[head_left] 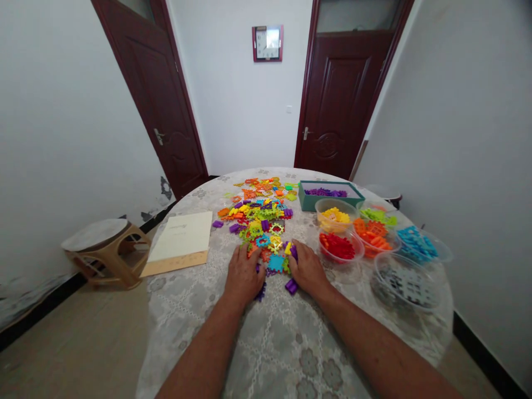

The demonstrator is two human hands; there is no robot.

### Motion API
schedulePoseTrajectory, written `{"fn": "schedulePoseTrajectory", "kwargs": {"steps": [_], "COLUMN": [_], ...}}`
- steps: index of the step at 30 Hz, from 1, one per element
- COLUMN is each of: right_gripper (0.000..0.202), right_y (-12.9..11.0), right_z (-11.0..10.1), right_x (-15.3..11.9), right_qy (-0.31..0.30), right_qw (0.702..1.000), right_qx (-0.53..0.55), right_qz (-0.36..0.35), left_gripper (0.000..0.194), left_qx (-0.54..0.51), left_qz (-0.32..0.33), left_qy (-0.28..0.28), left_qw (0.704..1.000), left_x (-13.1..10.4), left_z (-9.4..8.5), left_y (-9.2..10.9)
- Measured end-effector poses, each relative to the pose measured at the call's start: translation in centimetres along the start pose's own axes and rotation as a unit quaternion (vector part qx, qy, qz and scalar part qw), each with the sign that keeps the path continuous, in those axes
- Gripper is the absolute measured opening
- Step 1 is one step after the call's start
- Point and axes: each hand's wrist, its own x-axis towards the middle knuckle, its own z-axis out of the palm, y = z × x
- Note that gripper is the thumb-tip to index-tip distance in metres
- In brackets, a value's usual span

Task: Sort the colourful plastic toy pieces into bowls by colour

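Both hands rest at the near end of a long pile of colourful plastic pieces (266, 210). My left hand (244, 272) lies palm down at the pile's left side, its fingertips on orange pieces and purple ones partly beneath it; whether it grips any is unclear. Opposite it, my right hand (306, 267) has its fingers curled round a purple piece (294, 252), beside a yellow one (287, 249). A blue square piece (276, 262) lies between the hands. Just below my right hand is a purple piece (291, 286) on the cloth.
On the right stand clear bowls of yellow (333, 215), red (337, 246), orange (374, 237), green (378, 216), blue (418, 244) and grey pieces (411, 285). Behind them, a green box (308, 203) holds purple pieces. Papers (182, 237) lie left; a stool (108, 252) stands beyond.
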Motion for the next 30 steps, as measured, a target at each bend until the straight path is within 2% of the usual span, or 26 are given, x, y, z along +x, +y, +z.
{"fn": "schedulePoseTrajectory", "kwargs": {"steps": [2,4,6,8,11,14,16,18,22,24,26,30], "right_gripper": [0.048,0.047,0.047,0.046,0.04,0.038,0.039,0.041,0.042,0.041,0.039,0.037], "right_y": [0.1,0.0,-0.1,-0.1,0.1,0.4,0.3,0.1,-0.1,0.1,0.5,1.0], "right_z": [-0.1,-0.2,-0.3,-0.5,-0.7,-0.6,-0.5,-0.2,0.1,0.2,0.2,0.0], "right_x": [0.0,-0.1,-0.1,-0.1,0.3,0.7,0.9,1.1,1.4,1.6,1.8,2.2], "right_qy": [-0.006,-0.028,-0.055,-0.068,-0.051,-0.032,-0.023,-0.022,-0.03,-0.03,-0.031,-0.03], "right_qw": [0.999,0.995,0.984,0.974,0.967,0.951,0.924,0.878,0.764,0.728,0.713,0.719], "right_qx": [0.03,0.077,0.129,0.179,0.243,0.305,0.372,0.461,0.618,0.655,0.669,0.666], "right_qz": [-0.015,-0.06,-0.106,-0.118,-0.057,0.032,0.081,0.124,0.182,0.198,0.206,0.2], "left_gripper": [0.043,0.048,0.053,0.056,0.056,0.056,0.055,0.057,0.066,0.065,0.061,0.054], "left_qx": [0.011,0.017,0.024,0.032,0.031,0.028,0.021,0.004,-0.005,0.004,0.013,0.001], "left_qz": [-0.013,-0.019,-0.022,-0.021,-0.013,-0.008,0.008,0.042,0.05,0.029,0.013,0.026], "left_qy": [0.007,0.003,-0.01,-0.032,-0.086,-0.134,-0.153,-0.179,-0.19,-0.176,-0.163,-0.149], "left_qw": [1.0,1.0,0.999,0.999,0.996,0.99,0.988,0.983,0.98,0.984,0.986,0.988], "left_x": [0.1,0.1,0.2,0.3,0.7,0.9,0.8,0.5,0.1,0.0,0.0,0.0], "left_z": [0.1,0.1,0.1,-0.2,-1.3,-3.1,-4.2,-4.7,-3.9,-3.3,-3.0,-3.2], "left_y": [0.0,0.0,-0.1,-0.4,-0.7,0.0,1.1,2.4,4.0,3.8,3.2,1.8]}}
